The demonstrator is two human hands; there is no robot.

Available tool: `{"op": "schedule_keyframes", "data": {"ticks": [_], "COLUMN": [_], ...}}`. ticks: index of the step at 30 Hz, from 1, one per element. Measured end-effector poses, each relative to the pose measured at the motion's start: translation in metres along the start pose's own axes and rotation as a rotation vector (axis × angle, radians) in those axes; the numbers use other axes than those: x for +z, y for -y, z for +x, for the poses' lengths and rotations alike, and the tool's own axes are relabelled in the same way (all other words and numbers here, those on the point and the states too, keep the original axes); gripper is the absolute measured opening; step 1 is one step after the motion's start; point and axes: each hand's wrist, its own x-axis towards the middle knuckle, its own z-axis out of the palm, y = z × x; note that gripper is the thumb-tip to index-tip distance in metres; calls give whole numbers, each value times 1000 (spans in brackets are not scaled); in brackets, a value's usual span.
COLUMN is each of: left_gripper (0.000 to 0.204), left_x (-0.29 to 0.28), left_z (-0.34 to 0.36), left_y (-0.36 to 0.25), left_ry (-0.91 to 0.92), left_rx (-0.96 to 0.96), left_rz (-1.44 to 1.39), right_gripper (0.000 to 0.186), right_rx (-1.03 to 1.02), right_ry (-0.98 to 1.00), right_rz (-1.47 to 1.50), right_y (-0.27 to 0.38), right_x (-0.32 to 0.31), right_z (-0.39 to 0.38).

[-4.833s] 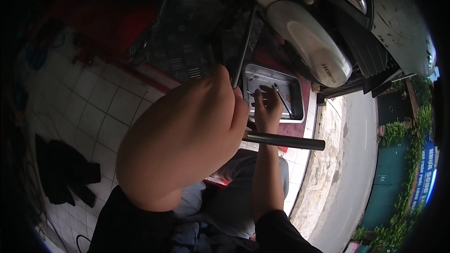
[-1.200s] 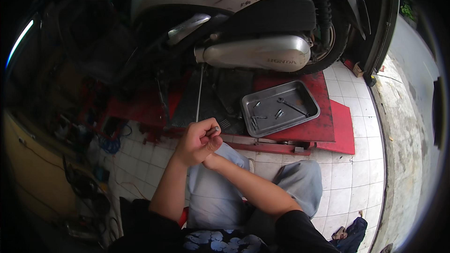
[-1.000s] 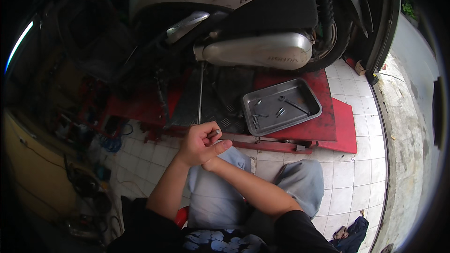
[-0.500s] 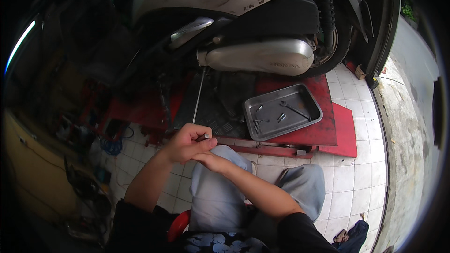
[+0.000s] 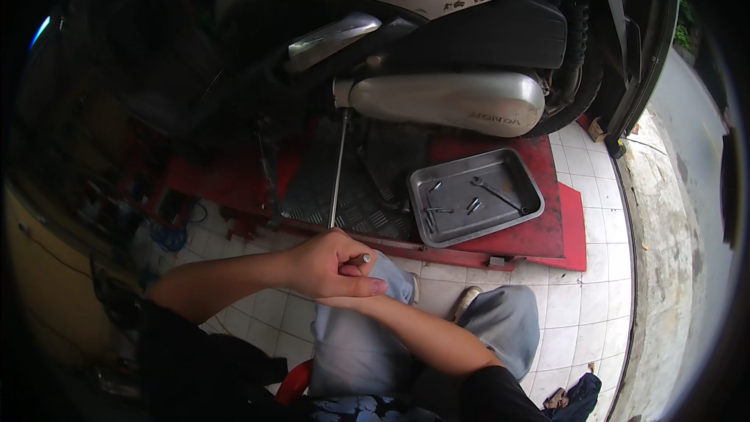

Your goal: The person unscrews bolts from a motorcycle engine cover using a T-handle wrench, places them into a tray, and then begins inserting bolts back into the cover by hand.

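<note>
My left hand (image 5: 316, 264) is closed around the cross handle of a T-handle wrench (image 5: 338, 180); one round metal end of the handle pokes out between thumb and fingers. The long thin shaft runs up and away from me to the underside of a scooter, where its far end meets the dark area just below the front end of the silver engine cover (image 5: 453, 98). My right hand (image 5: 348, 302) lies under the left one at the handle. Its fingers are hidden, so its grip does not show.
A grey metal tray (image 5: 420, 202) stands on the red lift platform (image 5: 551, 223), right of the wrench. Inside lie a combination wrench (image 5: 500, 194) and several small metal parts (image 5: 473, 204). My knees are below the platform's edge. A dark cloth (image 5: 582, 400) lies on the tiled floor.
Both hands have come slightly nearer and to the right with the wrench handle. My left forearm has swung to a flatter angle, its elbow out to the left. The view has shifted a little.
</note>
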Motion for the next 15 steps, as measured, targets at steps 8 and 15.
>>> {"op": "schedule_keyframes", "data": {"ticks": [8, 15], "left_gripper": [51, 51], "left_x": [-45, -32], "left_z": [-53, -70], "left_y": [12, 43], "left_ry": [-227, -324], "left_rx": [173, 371], "left_rz": [-390, -570], "right_gripper": [12, 13], "right_rx": [86, 83], "right_ry": [-29, -89], "right_rz": [-108, -158], "right_y": [20, -4], "right_x": [-13, -2], "right_z": [-3, 15]}}
